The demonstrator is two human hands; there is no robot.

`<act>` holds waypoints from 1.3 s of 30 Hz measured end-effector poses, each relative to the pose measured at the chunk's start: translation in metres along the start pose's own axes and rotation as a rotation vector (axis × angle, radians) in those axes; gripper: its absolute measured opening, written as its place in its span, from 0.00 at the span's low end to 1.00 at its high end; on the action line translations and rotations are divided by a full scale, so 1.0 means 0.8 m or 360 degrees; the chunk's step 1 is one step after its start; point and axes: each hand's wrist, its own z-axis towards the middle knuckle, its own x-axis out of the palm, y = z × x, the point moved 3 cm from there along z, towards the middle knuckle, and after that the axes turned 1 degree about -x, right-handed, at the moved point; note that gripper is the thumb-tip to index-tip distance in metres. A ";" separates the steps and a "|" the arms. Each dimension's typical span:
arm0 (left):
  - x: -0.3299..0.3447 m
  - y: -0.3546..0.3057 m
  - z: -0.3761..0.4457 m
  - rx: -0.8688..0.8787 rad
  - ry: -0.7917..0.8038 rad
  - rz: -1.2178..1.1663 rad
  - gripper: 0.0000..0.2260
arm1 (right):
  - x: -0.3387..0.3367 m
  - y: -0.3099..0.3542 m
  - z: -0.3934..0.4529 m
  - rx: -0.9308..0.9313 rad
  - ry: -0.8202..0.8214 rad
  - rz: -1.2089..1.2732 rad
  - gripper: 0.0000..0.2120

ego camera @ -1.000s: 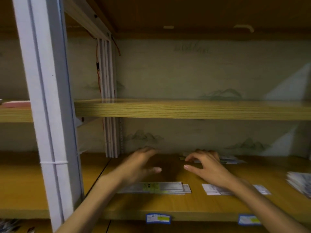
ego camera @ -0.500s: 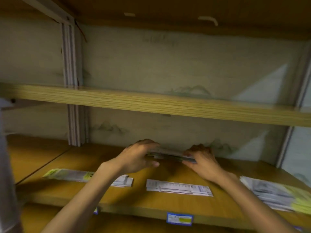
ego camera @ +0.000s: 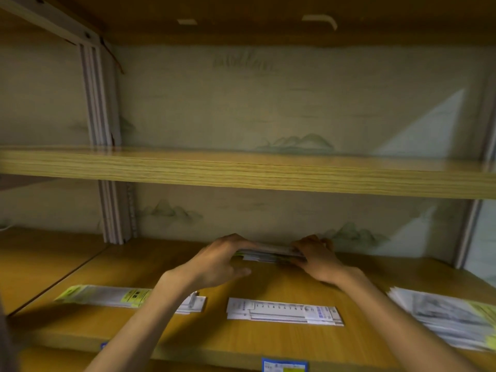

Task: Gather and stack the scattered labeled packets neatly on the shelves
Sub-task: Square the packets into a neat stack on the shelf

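Head view looks into a wooden shelving unit, down at both bare forearms reaching to the back of the lower shelf [ego camera: 268, 342]. Between the hands sits a small stack of packets [ego camera: 268, 254], lying lengthwise close to the back wall [ego camera: 268, 103], which carries a faint mountain pattern. The left hand [ego camera: 217, 260] grips the stack's left end — fingers curled over the top, thumb stretched out along the shelf board in front. The right hand [ego camera: 315, 257] grips the right end with fingers curled over the top edge; its thumb is hard to make out. Whether the stack rests on the board or is lifted slightly cannot be told.

Nearer the front edge lie more packets, well apart from the hands. A long packet with yellow labels [ego camera: 118, 296] lies flat at the left, partly hidden under the left forearm. A white packet printed with a row of numbers [ego camera: 284, 311] lies flat in the middle, below the gap between the wrists. A fanned pile of packets [ego camera: 451, 318] spreads at the right — some with yellow corners, the right forearm passing just beside it.

A blue-framed shelf tag [ego camera: 284, 365] sticks to the front edge. The upper shelf [ego camera: 268, 173] runs across above the hands, and a grey metal upright [ego camera: 104, 135] stands at the left.
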 end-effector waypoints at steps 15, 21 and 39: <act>-0.001 0.018 0.002 -0.0074 -0.0049 0.0057 0.21 | -0.002 -0.014 0.028 0.0135 -0.0124 0.0419 0.19; -0.012 0.006 0.008 -0.0009 -0.0332 0.0529 0.23 | -0.020 -0.008 0.015 -0.0054 -0.0278 0.0788 0.20; -0.005 -0.017 0.021 -0.0089 -0.0212 0.0677 0.21 | -0.039 0.050 -0.029 -0.0103 -0.0263 0.0759 0.23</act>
